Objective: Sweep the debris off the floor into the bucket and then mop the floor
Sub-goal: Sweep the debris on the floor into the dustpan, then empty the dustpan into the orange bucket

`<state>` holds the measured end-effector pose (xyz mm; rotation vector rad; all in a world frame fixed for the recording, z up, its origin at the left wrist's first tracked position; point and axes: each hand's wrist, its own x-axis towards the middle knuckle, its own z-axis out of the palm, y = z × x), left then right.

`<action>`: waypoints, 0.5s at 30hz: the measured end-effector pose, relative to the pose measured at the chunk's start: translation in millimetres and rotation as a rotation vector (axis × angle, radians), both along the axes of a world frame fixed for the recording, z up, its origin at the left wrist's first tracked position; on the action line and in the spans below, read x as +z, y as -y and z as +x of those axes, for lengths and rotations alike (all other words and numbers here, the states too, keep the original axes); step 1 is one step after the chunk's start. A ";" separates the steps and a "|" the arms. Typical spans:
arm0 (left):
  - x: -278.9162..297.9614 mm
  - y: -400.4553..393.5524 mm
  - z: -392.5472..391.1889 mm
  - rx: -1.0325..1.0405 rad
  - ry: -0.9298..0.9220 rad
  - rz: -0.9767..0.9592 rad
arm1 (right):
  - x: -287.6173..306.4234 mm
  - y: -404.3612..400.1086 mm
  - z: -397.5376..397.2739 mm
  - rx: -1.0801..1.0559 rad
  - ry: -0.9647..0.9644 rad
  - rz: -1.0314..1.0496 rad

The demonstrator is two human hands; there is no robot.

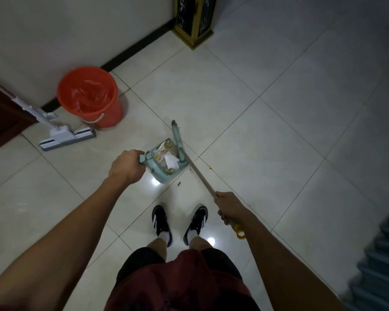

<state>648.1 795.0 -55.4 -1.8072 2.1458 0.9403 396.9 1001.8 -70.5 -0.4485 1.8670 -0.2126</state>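
Nearest, the right hand [228,207] is wrapped round the broom handle [200,176], low on the shaft just above its yellow end, so that grip is closed on the broom. The left hand [126,166] is curled round the dustpan handle, holding the dustpan [164,162] just ahead of the shoes [180,223].

The sweeping looks mostly done: the dustpan holds paper scraps and yellowish debris [170,158], and the broom head [176,135] stands at its far edge. A few crumbs [209,167] lie on the floor [267,142] just right of the broom shaft, and a dark speck sits just below the pan. These would need gathering.

Emptying is not yet done. The red bucket [89,95], lined with a red bag, stands against the wall well to the left and beyond the pan; what lies inside it cannot be told.

Mopping has not begun: the mop [65,136] leans by the dark door, its head on the floor beside the bucket.

Between pan and bucket only bare tile shows. A gold-edged stand [194,21] sits at the far wall, and blue stairs [382,254] lie to the right.
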 end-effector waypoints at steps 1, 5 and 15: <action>4.4 1.1 0.5 0.020 -0.008 -0.012 | 2.1 4.3 -3.2 -0.007 -0.005 -0.011; 22.3 1.7 -0.2 0.122 -0.040 -0.059 | 9.9 19.5 -12.1 -0.080 -0.042 -0.025; 72.2 -10.6 9.1 0.325 -0.101 -0.192 | 37.3 72.3 -35.1 -0.046 -0.051 -0.163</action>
